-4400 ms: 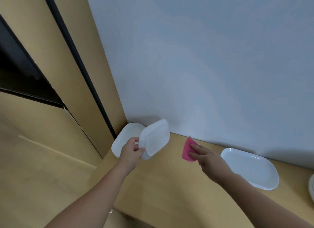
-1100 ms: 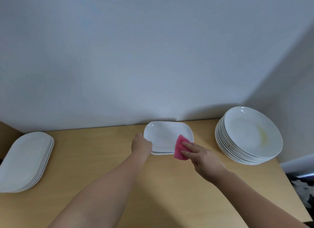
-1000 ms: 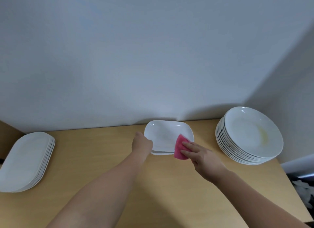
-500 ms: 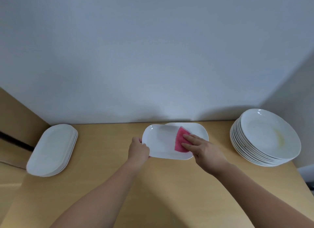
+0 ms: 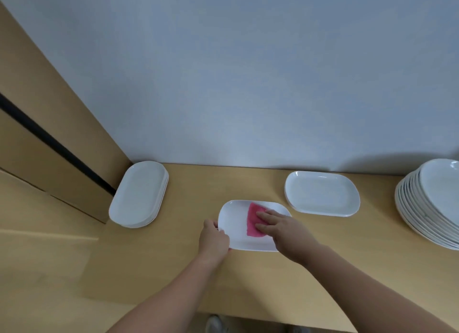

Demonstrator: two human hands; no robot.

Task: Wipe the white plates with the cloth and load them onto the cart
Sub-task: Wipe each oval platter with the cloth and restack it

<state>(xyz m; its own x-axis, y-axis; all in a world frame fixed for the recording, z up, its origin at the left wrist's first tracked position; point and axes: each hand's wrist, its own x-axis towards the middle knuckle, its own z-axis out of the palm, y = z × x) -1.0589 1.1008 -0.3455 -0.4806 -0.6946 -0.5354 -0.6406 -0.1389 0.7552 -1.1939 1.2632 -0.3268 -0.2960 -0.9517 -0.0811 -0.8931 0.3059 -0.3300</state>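
Observation:
My left hand grips the left rim of a white rectangular plate, held just above the wooden counter. On that plate my right hand presses a pink cloth with straight fingers. Another white rectangular plate lies flat on the counter behind and to the right. A stack of white oval plates sits at the counter's left end. A tall stack of round white plates stands at the right edge of the view.
A pale wall runs along the back of the counter. A tan cabinet panel with a black strip rises on the left, touching the oval stack. The counter's front edge is close to me at the bottom.
The plate in my left hand has come off the one under it and moved left and toward me. My right hand and the cloth came with it. The view has swung left.

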